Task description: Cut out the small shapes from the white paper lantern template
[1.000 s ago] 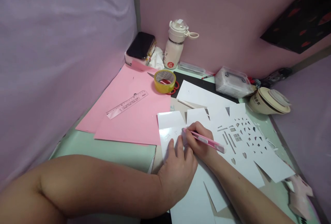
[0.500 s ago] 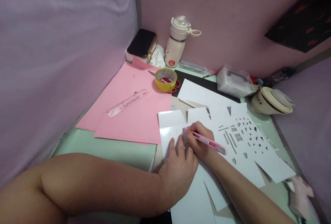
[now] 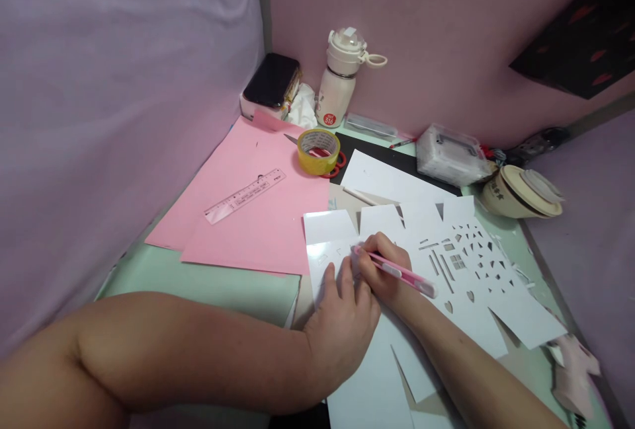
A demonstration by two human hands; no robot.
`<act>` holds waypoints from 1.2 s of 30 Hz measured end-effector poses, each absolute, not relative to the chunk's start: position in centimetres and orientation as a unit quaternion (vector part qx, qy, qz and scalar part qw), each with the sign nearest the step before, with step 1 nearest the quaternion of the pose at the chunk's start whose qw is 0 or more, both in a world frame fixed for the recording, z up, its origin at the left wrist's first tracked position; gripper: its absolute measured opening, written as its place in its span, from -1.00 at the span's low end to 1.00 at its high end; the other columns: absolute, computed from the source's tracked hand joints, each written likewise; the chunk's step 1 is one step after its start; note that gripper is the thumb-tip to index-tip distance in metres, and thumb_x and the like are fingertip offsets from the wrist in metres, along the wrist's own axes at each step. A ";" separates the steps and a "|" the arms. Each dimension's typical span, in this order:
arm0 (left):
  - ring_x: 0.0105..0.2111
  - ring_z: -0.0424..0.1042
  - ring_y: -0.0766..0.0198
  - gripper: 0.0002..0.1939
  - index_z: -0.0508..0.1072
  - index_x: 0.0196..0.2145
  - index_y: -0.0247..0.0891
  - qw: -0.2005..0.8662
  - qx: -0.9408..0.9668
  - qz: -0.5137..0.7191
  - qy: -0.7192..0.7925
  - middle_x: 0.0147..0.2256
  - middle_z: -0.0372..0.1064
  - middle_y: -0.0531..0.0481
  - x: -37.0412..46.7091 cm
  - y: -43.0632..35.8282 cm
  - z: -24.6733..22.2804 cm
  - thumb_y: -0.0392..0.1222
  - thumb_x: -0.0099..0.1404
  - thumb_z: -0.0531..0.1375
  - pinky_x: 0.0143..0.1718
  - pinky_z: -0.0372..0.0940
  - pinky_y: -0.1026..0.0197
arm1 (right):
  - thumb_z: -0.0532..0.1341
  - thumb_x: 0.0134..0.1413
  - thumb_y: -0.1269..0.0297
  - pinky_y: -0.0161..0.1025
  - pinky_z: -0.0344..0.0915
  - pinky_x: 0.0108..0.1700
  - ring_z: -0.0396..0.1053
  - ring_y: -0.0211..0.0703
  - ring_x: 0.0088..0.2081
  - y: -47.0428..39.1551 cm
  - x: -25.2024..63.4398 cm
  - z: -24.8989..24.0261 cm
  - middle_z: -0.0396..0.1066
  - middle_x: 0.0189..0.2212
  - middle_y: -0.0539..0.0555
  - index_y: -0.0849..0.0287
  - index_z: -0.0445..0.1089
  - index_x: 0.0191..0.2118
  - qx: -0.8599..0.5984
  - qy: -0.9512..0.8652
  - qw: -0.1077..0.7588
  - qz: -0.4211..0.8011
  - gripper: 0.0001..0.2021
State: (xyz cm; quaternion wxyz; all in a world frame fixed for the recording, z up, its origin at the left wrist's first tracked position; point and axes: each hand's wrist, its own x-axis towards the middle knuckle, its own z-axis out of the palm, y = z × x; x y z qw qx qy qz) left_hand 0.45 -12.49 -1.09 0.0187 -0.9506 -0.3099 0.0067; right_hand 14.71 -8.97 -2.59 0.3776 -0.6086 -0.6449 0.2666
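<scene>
White card [image 3: 325, 225] toward tabletop's [image 3: 213, 283] front edge: left hand [image 3: 342, 326] flat on it, empty; right hand [image 3: 390, 291] grips pink craft knife [image 3: 409, 277], apparently cutting; next stroke needs steady card.

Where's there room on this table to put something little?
There's room on the green tabletop between the pink paper and left forearm, and on the pink paper between ruler, tape and white sheets. The left hand, right hand and white sheets crowd the middle; a bottle and clear box crowd the back.
</scene>
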 end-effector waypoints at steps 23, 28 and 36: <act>0.18 0.23 -0.39 -0.57 0.45 0.10 -0.38 0.017 -0.949 -0.029 -0.312 0.10 0.38 -0.32 0.4 -12.6 -1.4 -0.16 0.33 0.14 0.08 0.25 -0.33 | 0.19 0.17 0.20 -0.30 0.18 -0.48 0.24 -0.28 -0.54 -8.9 14.7 -2.9 0.32 -0.57 -0.07 0.11 0.19 -0.45 -0.629 -0.617 0.392 0.264 -0.78; 0.18 0.24 -0.38 -0.57 0.44 0.10 -0.40 0.015 -0.950 -0.022 -0.311 0.09 0.37 -0.34 0.4 -12.5 -1.2 -0.18 0.33 0.14 0.08 0.26 -0.33 | 0.19 0.17 0.21 -0.32 0.17 -0.50 0.25 -0.29 -0.54 -8.9 14.7 -2.7 0.32 -0.57 -0.07 0.11 0.19 -0.46 -0.625 -0.627 0.386 0.259 -0.77; 0.18 0.24 -0.39 -0.57 0.44 0.10 -0.42 0.014 -0.950 -0.016 -0.313 0.08 0.38 -0.34 0.5 -12.5 -0.9 -0.19 0.34 0.11 0.08 0.27 -0.32 | 0.18 0.17 0.23 -0.31 0.17 -0.50 0.26 -0.28 -0.52 -8.8 14.6 -2.7 0.35 -0.55 -0.05 0.11 0.19 -0.44 -0.627 -0.628 0.384 0.254 -0.80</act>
